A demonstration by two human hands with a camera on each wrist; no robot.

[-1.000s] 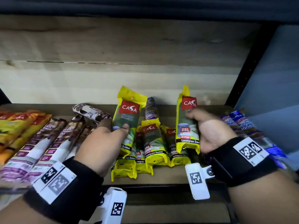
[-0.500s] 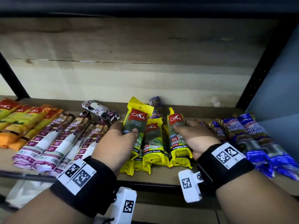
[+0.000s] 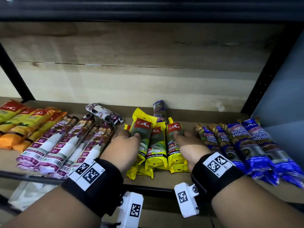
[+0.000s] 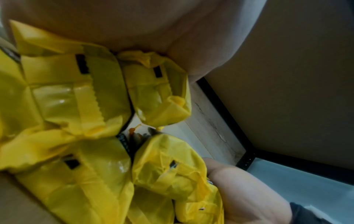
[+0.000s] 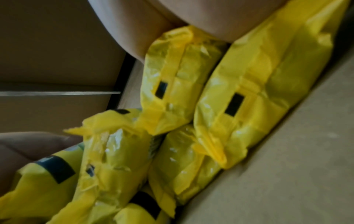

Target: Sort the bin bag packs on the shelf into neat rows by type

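From the head camera, the wooden shelf (image 3: pixel 164 176) carries a cluster of yellow bin bag packs (image 3: pixel 156 145) at its middle, lying side by side and partly stacked, with their red labels toward the back. The left hand (image 3: pixel 121 145) grasps the leftmost yellow pack (image 3: pixel 141 134), thumb over its front and fingers behind it; that pack sits tilted above its neighbours. The right hand (image 3: pixel 189 145) rests on the rightmost yellow pack (image 3: pixel 174 140) with its fingers laid over the front. A purple pack (image 3: pixel 159 111) lies behind the yellow ones, against the back wall. To the left lie white-and-purple drawstring packs (image 3: pixel 65 145) in a slanted row, with one loose pack (image 3: pixel 103 113) lying crosswise behind them, and orange packs (image 3: pixel 24 124) further left. Blue packs (image 3: pixel 246 145) lie in a row to the right.

The left wrist camera shows the crimped ends of the yellow packs (image 4: pixel 76 98) close up, the palm above them.

The right wrist camera shows the same ends (image 5: pixel 239 91) resting on the shelf board (image 5: pixel 296 166); the picture is soft, so the fingers may be pressing rather than gripping.
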